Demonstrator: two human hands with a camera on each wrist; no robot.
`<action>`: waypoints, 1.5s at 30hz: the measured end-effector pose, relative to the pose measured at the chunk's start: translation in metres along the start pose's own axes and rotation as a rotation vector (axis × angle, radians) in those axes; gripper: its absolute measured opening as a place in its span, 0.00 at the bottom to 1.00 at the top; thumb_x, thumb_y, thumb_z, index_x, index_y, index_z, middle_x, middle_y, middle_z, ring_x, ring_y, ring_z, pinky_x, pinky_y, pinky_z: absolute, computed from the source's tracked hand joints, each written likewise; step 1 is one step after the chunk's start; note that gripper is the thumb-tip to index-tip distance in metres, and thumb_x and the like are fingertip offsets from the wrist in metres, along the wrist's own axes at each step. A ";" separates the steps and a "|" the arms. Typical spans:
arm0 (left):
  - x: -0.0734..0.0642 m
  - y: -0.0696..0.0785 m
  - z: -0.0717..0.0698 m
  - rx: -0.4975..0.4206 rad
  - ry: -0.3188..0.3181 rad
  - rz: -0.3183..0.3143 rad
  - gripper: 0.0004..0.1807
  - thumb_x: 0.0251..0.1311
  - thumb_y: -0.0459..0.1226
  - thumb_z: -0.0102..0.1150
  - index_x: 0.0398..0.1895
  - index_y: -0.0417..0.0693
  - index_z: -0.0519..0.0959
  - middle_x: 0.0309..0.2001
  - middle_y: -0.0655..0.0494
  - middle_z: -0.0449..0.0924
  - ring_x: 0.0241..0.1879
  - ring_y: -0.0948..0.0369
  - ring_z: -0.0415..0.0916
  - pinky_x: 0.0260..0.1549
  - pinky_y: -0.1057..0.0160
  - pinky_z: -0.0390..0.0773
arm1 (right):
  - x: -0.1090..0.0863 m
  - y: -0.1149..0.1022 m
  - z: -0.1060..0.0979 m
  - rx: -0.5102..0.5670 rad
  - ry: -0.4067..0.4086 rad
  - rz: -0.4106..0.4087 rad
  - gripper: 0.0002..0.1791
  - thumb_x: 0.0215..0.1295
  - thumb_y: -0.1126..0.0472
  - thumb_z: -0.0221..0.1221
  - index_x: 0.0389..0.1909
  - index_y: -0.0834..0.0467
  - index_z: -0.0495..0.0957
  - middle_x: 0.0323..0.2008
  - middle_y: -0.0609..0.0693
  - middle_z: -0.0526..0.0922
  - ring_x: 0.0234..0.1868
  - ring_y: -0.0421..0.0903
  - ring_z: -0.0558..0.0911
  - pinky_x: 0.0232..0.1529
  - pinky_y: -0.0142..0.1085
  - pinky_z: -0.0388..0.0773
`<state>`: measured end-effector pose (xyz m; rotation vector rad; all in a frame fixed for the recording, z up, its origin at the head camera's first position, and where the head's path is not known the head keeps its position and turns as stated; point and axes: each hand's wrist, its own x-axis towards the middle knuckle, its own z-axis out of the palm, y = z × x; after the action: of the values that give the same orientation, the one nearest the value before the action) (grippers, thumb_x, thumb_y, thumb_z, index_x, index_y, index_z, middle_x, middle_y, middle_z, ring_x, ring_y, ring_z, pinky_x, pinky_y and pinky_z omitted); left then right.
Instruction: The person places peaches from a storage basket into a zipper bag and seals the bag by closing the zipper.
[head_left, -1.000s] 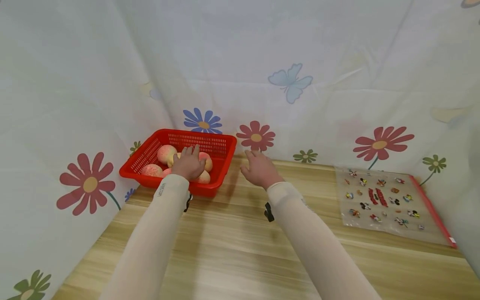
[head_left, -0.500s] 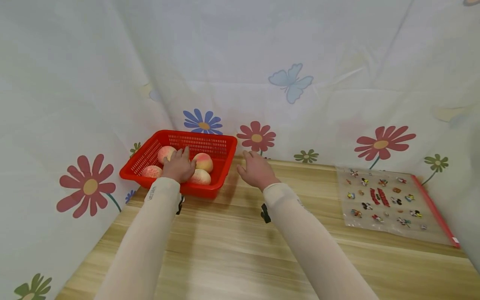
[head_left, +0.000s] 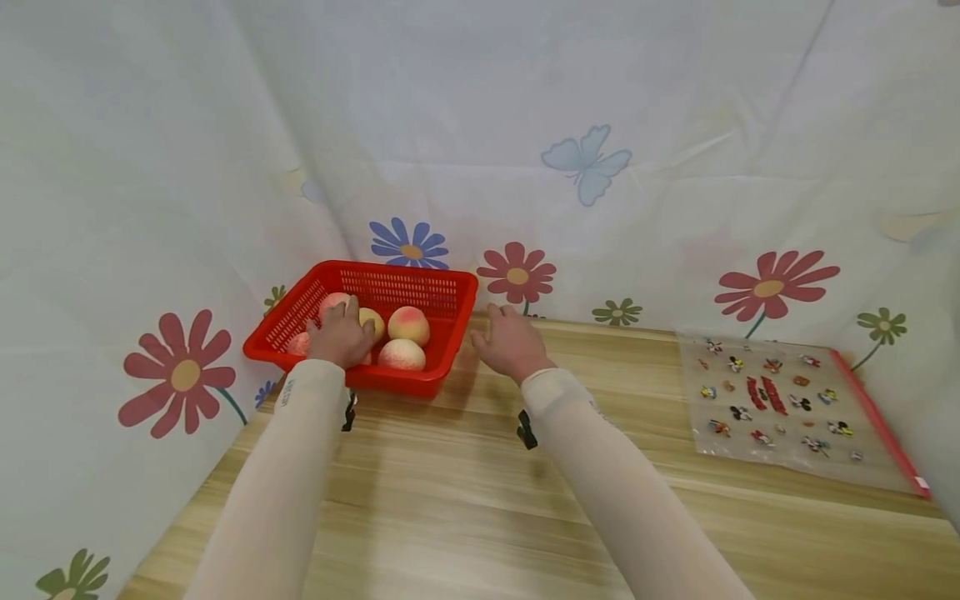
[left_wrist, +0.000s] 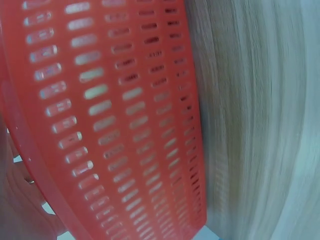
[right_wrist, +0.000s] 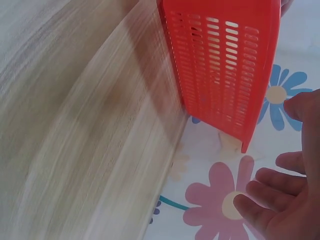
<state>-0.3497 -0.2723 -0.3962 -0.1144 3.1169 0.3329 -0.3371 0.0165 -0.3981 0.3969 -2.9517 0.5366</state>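
Near the back left of the table stands a red plastic basket (head_left: 408, 384) holding several peaches (head_left: 409, 326), pink and pale yellow. My left hand (head_left: 341, 338) is over the basket's left half, fingers loosely extended above the peaches; whether the fingertips touch one is hidden. In the left wrist view the basket's slotted wall covers most of the work, with part of the left hand (left_wrist: 25, 205) at the lower left. To the right of the basket my right hand (head_left: 513, 343) hovers apart from it, fingers relaxed and holding nothing, as the right wrist view also shows.
A clear zip bag (head_left: 783, 446) with cartoon prints and a red slider edge lies flat at the table's right. The wood-grain table (head_left: 442, 500) meets a flower-patterned curtain (head_left: 660, 208) at the back and sides.
My left hand has shifted left over the basket, uncovering peaches in its middle and front. My right hand has drifted very slightly left. The basket stays in place.
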 end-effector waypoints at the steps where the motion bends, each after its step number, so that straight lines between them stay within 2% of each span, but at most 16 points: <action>1: 0.000 -0.002 -0.001 -0.004 -0.004 -0.005 0.39 0.70 0.50 0.35 0.77 0.39 0.42 0.75 0.33 0.44 0.74 0.36 0.40 0.65 0.26 0.36 | 0.001 -0.001 0.001 0.005 -0.004 0.004 0.35 0.67 0.43 0.52 0.70 0.58 0.63 0.65 0.57 0.72 0.60 0.55 0.76 0.59 0.50 0.76; 7: -0.002 -0.011 -0.003 -0.034 -0.016 -0.051 0.39 0.71 0.51 0.33 0.77 0.40 0.38 0.75 0.33 0.42 0.74 0.36 0.37 0.65 0.25 0.35 | 0.001 -0.010 0.003 0.018 -0.048 0.023 0.38 0.67 0.41 0.52 0.72 0.56 0.60 0.68 0.56 0.68 0.63 0.55 0.74 0.60 0.50 0.75; 13: -0.003 -0.019 -0.004 -0.042 -0.018 -0.109 0.40 0.71 0.51 0.34 0.77 0.40 0.36 0.76 0.33 0.40 0.73 0.33 0.37 0.65 0.26 0.36 | 0.000 -0.016 0.005 0.063 -0.066 0.034 0.41 0.64 0.39 0.55 0.73 0.52 0.57 0.70 0.53 0.66 0.60 0.53 0.78 0.56 0.49 0.79; 21: -0.002 -0.030 -0.004 -0.064 0.009 -0.154 0.40 0.70 0.50 0.34 0.76 0.39 0.36 0.74 0.29 0.41 0.70 0.27 0.37 0.64 0.24 0.40 | -0.001 -0.019 0.010 0.062 -0.053 0.028 0.43 0.63 0.38 0.56 0.74 0.54 0.56 0.67 0.54 0.71 0.56 0.53 0.80 0.53 0.48 0.80; 28: 0.000 -0.041 -0.002 -0.031 0.041 -0.205 0.40 0.70 0.48 0.36 0.76 0.37 0.37 0.74 0.28 0.40 0.69 0.25 0.38 0.64 0.24 0.41 | -0.001 -0.022 0.013 0.108 -0.087 0.033 0.43 0.63 0.39 0.57 0.74 0.54 0.55 0.60 0.54 0.78 0.54 0.52 0.81 0.52 0.47 0.81; 34: -0.005 -0.051 -0.004 -0.039 0.049 -0.245 0.41 0.71 0.49 0.38 0.76 0.38 0.35 0.74 0.29 0.39 0.69 0.25 0.36 0.63 0.24 0.41 | 0.000 -0.026 0.015 0.120 -0.110 0.028 0.47 0.64 0.39 0.57 0.76 0.55 0.49 0.60 0.55 0.78 0.56 0.52 0.80 0.53 0.46 0.81; 39: -0.010 -0.056 -0.009 -0.048 0.050 -0.261 0.41 0.70 0.49 0.37 0.76 0.37 0.34 0.73 0.27 0.39 0.69 0.24 0.37 0.63 0.23 0.40 | 0.002 -0.029 0.019 0.117 -0.113 0.028 0.49 0.63 0.39 0.57 0.77 0.54 0.46 0.60 0.54 0.78 0.56 0.52 0.80 0.54 0.45 0.81; 45: -0.010 -0.064 -0.007 -0.056 0.070 -0.261 0.41 0.69 0.46 0.38 0.75 0.35 0.36 0.72 0.25 0.42 0.67 0.24 0.40 0.64 0.24 0.42 | 0.002 -0.036 0.022 0.128 -0.138 0.049 0.51 0.62 0.37 0.57 0.77 0.52 0.42 0.56 0.53 0.79 0.53 0.51 0.81 0.53 0.44 0.81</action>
<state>-0.3351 -0.3355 -0.4024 -0.5377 3.1073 0.4170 -0.3310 -0.0243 -0.4062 0.3894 -3.0761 0.7351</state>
